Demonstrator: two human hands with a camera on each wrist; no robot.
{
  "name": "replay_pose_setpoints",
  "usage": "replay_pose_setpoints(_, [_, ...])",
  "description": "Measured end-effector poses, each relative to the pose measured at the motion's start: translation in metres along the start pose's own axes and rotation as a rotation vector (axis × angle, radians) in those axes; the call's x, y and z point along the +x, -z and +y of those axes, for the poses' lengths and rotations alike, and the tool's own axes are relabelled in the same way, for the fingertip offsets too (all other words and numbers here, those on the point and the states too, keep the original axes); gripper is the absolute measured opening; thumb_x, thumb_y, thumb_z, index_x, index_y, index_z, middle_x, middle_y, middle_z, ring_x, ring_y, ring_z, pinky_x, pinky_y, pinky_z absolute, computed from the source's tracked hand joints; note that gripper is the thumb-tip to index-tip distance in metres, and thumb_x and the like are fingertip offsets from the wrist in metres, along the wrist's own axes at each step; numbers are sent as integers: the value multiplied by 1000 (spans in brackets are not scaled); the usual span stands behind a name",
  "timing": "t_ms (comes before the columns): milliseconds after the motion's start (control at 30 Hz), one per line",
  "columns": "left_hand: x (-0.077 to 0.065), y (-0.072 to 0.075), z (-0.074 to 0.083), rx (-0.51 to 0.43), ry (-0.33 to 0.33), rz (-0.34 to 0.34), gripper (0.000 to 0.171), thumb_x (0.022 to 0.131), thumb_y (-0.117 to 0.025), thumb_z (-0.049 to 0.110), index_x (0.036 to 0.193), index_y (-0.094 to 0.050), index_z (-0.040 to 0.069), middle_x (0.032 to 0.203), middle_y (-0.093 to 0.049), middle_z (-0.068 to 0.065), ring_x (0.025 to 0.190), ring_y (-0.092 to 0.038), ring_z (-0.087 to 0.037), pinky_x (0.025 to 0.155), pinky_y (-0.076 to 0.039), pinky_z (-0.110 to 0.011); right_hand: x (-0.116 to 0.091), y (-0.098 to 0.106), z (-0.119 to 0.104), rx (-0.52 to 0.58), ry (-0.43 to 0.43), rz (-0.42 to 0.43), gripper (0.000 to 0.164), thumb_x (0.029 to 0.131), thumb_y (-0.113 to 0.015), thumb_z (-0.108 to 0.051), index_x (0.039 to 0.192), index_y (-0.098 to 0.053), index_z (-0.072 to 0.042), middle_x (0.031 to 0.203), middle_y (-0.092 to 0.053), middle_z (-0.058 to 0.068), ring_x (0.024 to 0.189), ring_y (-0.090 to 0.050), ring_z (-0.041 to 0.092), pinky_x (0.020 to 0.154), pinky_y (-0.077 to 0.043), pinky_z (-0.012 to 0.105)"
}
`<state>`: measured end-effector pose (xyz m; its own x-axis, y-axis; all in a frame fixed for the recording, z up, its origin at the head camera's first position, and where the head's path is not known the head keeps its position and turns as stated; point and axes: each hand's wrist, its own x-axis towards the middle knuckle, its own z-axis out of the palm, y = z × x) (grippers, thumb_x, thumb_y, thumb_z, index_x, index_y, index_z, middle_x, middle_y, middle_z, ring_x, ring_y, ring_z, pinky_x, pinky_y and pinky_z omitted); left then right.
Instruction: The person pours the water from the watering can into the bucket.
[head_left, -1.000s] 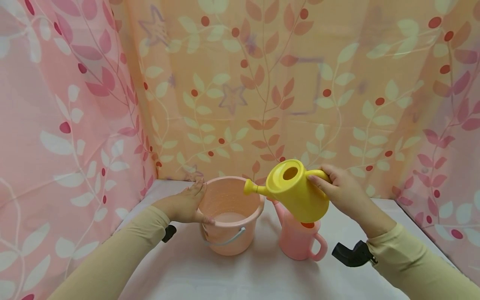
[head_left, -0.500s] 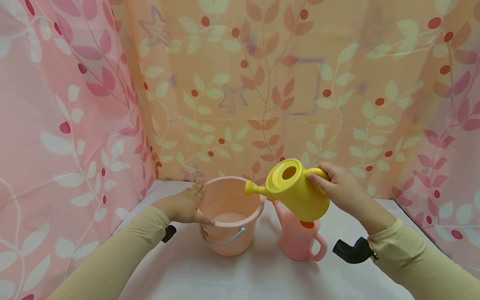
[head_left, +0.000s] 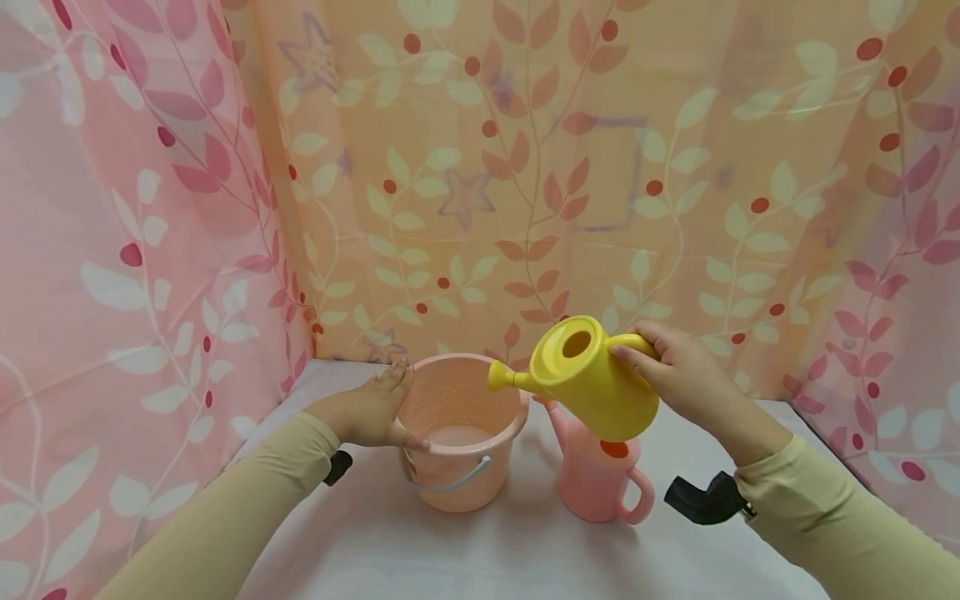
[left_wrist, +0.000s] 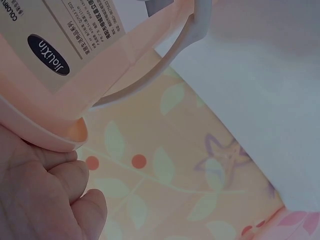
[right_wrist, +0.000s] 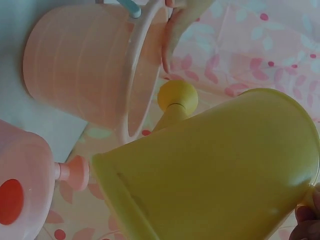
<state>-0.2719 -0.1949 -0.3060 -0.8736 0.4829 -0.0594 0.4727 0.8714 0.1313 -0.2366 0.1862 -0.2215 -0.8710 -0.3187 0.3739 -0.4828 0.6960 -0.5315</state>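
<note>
My right hand (head_left: 682, 375) grips the handle of a yellow watering can (head_left: 592, 392), held in the air and tilted. Its spout points left, with the rose end over the right rim of a peach bucket (head_left: 465, 483). On the bucket's left rim rests my left hand (head_left: 367, 408), fingers extended and thumb lying along the front edge. Small specks dot the bucket's inner wall. A pink watering can (head_left: 592, 479) stands upright below the yellow one, which hides part of its top. In the right wrist view the yellow can (right_wrist: 215, 175) covers much of the frame.
The bucket's pale handle (head_left: 457, 477) hangs down at its front. A white cloth covers the table (head_left: 420, 558). Leaf-patterned curtains (head_left: 465, 167) close off the back and both sides. A label (left_wrist: 65, 40) shows on the bucket in the left wrist view.
The yellow watering can has risen very slightly in my right hand, its tilt nearly the same. My left hand, the bucket and the pink can stay in place.
</note>
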Motion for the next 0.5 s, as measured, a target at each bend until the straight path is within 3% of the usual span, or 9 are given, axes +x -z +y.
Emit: replay_pose_setpoints(500, [2,-2,-3,1,-2,6,120,69,-53,75,141,-12,-11,148,-3,-28,138,-3,-36,108,-14,-51,2,2,-8,-19,32,-3,28,90,-57,-34,81,-54,-8,68,-48,5,68,-48,21,58,-45,28])
